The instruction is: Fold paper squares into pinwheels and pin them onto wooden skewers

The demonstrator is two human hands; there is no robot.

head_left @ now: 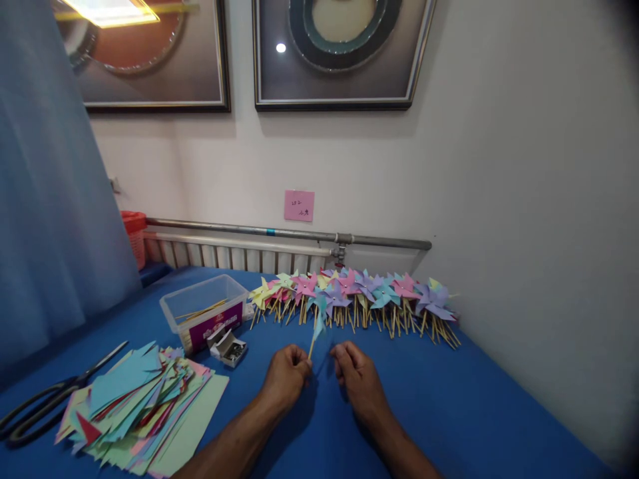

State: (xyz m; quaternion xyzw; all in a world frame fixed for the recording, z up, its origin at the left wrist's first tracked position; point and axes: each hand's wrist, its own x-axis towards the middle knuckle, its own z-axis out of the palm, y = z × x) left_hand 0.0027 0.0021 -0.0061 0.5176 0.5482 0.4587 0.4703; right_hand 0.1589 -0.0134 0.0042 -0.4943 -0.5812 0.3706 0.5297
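My left hand (287,376) is closed on the wooden stick of a teal paper pinwheel (319,311), which stands tilted up from my fingers. Just to its right, my right hand (355,374) rests on the blue table with its fingers curled in; I cannot see anything in them. Beyond both hands a long row of finished pinwheels (359,293) in pink, purple, yellow and teal lies along the wall.
A stack of cut coloured paper (144,406) lies at the left, with black scissors (50,399) beside it. A clear plastic box (204,313) holds sticks, and a small open box of pins (230,348) sits in front. A radiator and pipe run behind.
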